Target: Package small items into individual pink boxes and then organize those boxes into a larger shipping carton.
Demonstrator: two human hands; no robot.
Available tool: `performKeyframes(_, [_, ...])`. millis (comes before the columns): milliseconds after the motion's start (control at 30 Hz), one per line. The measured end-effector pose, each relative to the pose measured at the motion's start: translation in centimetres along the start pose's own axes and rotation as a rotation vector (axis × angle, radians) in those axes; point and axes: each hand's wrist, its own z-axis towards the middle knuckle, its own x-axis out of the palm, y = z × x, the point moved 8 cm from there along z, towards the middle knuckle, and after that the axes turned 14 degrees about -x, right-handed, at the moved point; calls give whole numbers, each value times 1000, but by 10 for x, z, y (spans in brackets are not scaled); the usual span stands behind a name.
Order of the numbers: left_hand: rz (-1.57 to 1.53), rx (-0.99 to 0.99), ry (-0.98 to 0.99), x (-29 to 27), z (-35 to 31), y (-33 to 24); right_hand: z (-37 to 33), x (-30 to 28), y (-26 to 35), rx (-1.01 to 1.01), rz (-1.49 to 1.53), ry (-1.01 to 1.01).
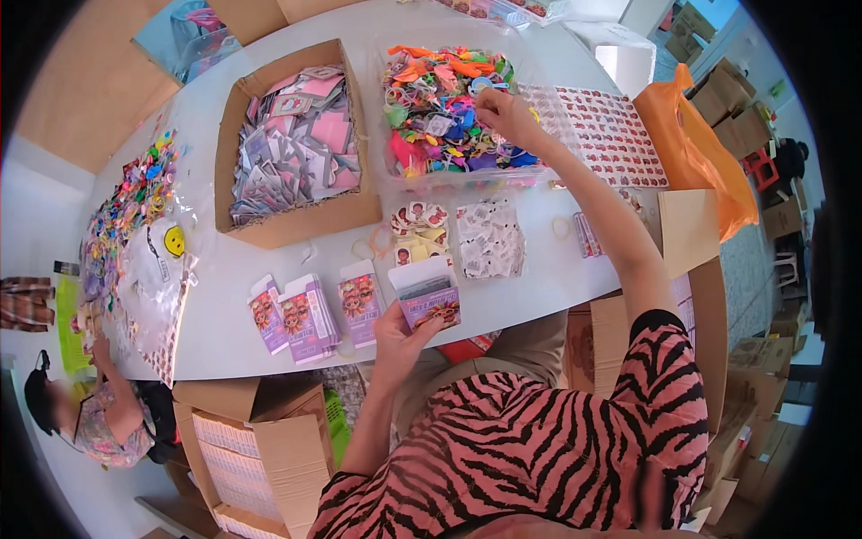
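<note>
My left hand (400, 344) is closed around a small purple box (432, 306), held upright at the table's near edge. Its white top flap stands up, and greyish packets show in the opening. My right hand (507, 115) reaches over a clear plastic bin (392, 180) heaped with small colourful plastic toys (440, 99). The fingers are pinched together at the top of the heap, beside a light-blue toy (483, 85); what they hold, if anything, I cannot make out. Left of my left hand stand more purple boxes (305, 314).
A cardboard box (296, 229) of small flat packets stands left of the bin. Round stickers (419, 218) and white sachets (491, 238) lie in front of it. Sticker sheets (611, 135) and an orange bag (691, 153) are at right. Another person (103, 413) works at the far left.
</note>
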Motion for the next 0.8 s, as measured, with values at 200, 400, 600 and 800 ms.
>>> performKeyframes(200, [-33, -4, 27, 9, 1, -4, 2, -1, 16, 311, 651, -76])
performKeyframes(400, [-29, 4, 51, 17, 6, -10, 0, -10, 98, 345, 852, 1])
performKeyframes(600, [-24, 15, 72, 27, 19, -7, -5, -14, 186, 48, 866, 49])
performKeyframes(800, [-81, 38, 101, 36, 19, -13, -26, -22, 249, -510, 268, -46])
